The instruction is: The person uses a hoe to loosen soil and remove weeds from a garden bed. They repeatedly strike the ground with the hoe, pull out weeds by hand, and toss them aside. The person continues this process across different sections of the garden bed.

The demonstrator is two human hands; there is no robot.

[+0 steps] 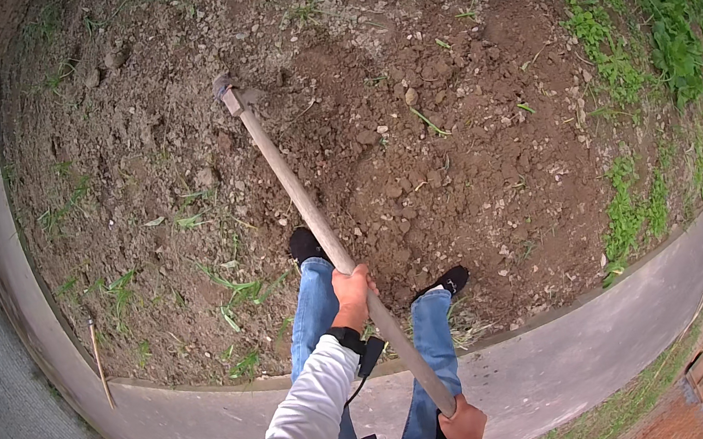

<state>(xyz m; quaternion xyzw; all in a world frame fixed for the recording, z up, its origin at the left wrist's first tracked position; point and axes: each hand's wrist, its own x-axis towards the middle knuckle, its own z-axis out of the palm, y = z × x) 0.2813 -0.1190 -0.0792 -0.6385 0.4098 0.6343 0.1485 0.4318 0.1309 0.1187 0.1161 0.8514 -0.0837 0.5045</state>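
A long-handled hoe slants across the view, its wooden handle running from the lower right up to the far left. My left hand is closed around the middle of the handle. Down at the butt end, my right hand also grips the wood. The hoe's head is at or just above the brown soil; its blade is mostly hidden from this angle. Loose clods, small stones and scattered grass blades cover the ground around it.
My black shoes stand apart on the soil. Behind them curves a low concrete wall. A second long-handled tool leans at the left corner. Leafy green plants grow along the right side. A grey paved strip lies beyond the left wall.
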